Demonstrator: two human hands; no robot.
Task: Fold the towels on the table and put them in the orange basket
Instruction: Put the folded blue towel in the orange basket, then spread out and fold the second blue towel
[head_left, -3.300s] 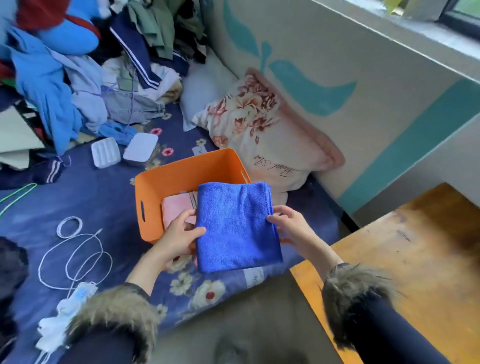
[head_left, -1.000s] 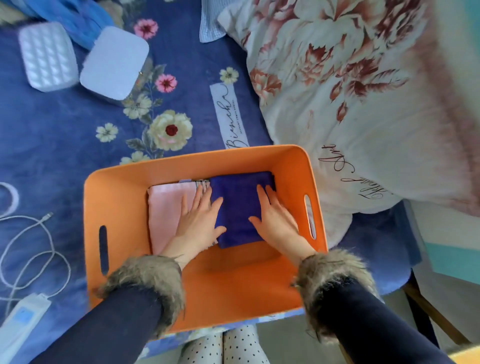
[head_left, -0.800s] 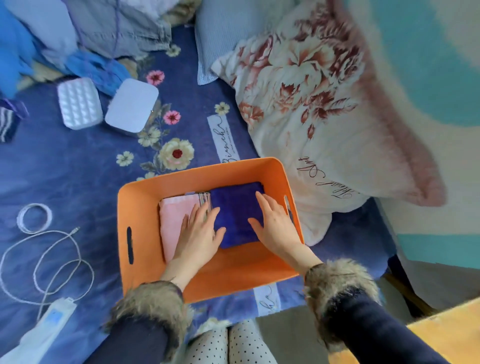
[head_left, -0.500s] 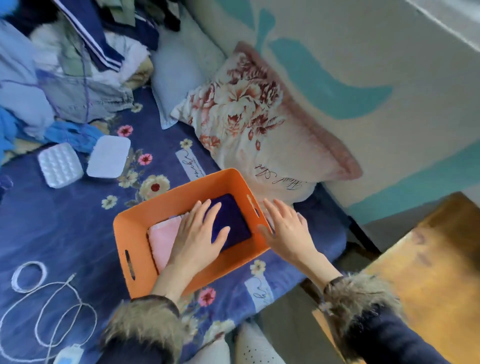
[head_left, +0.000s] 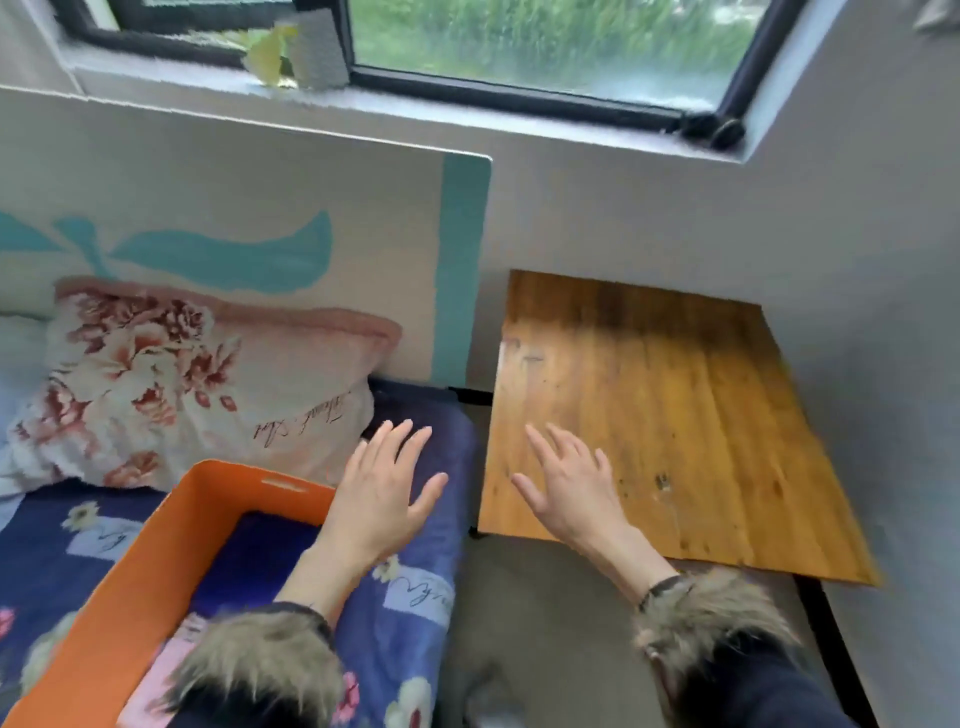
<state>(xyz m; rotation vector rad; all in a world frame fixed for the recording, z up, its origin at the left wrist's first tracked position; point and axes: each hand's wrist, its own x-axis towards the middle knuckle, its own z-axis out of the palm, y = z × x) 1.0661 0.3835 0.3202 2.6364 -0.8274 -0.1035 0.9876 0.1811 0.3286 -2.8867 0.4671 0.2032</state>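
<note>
Both hands have come up out of the orange basket (head_left: 171, 525) since a second ago, when they lay flat on the towels inside it, and the view has swung right toward the wooden table (head_left: 675, 426). At the far left a floral pillow (head_left: 171, 384) leans against the painted headboard, resting on the blue flowered bedspread (head_left: 410, 613). The basket sits on that bedspread in front of the pillow, its slotted handle wall toward the pillow; inside it the folded blue towel (head_left: 260, 551) lies at the far end and a pink towel (head_left: 156, 680) shows at the near end, partly hidden by a fur cuff. The left hand (head_left: 382, 493) hovers just past the basket's right corner, over the bedspread, fingers spread and straight, holding nothing. The right hand (head_left: 571, 488) is over the near left edge of the table, fingers likewise splayed and empty; whether it touches the wood cannot be told. Behind the table runs a grey wall with a black-framed window (head_left: 519, 62) above it.
</note>
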